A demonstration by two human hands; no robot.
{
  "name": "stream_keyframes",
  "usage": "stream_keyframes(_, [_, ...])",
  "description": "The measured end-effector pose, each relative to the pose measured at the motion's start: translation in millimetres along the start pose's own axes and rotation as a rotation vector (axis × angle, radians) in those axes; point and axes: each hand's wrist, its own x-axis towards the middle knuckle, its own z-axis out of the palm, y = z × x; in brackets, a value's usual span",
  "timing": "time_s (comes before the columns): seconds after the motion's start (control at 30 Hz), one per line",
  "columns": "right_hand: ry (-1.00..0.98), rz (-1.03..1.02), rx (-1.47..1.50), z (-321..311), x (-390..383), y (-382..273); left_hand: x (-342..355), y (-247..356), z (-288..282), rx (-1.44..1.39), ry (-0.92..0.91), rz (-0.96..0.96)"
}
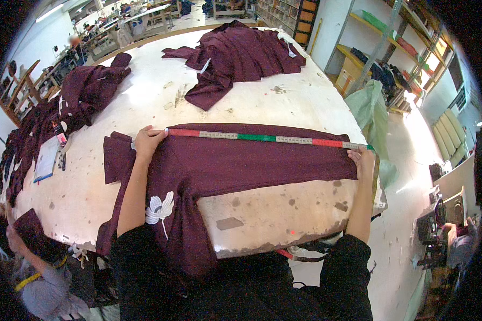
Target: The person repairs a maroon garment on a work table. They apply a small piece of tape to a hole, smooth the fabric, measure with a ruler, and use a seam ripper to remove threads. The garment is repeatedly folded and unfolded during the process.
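Note:
A tape measure in red, white and green sections is stretched along the far edge of a maroon garment. My left hand pinches one end of the tape, near the garment's upper left. At the right, my right hand holds the tape close to its other end, by the garment's right edge. The garment lies flat across the table, and part of it hangs over the near edge toward me. A white flower motif with a thin stem shows on it, beside my left forearm.
Maroon garments lie in a far pile and a left heap on the large pale, stained table. A clipboard with paper lies at left. Another person stands at lower left. Shelving rises at right.

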Motion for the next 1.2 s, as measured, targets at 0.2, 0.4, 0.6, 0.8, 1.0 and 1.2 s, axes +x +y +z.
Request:
stream_keyframes(0.2, [0.121,-0.004,0.038,10,-4,-4,-7,23,0,0.176,0.024,0.043])
stream_keyframes(0.4, [0.155,-0.096,-0.079,1,1,5,-1,13,4,0.176,0.007,0.07])
stream_keyframes(0.6, [0.198,-0.11,-0.157,0,1,11,-4,14,4,0.185,0.019,0.071])
stream_keyframes(0.8, [0.37,-0.388,-0.403,6,2,-19,-24,57,18,0.17,0.281,0.379])
stream_keyframes(1.0, [-1.051,-0.051,-0.157,153,-188,-132,-138,214,21,-0.156,-0.175,0.932])
stream_keyframes(1.2, [-1.428,-0.453,-0.056,101,-249,-169,-200,183,-27,-0.12,-0.468,0.935])
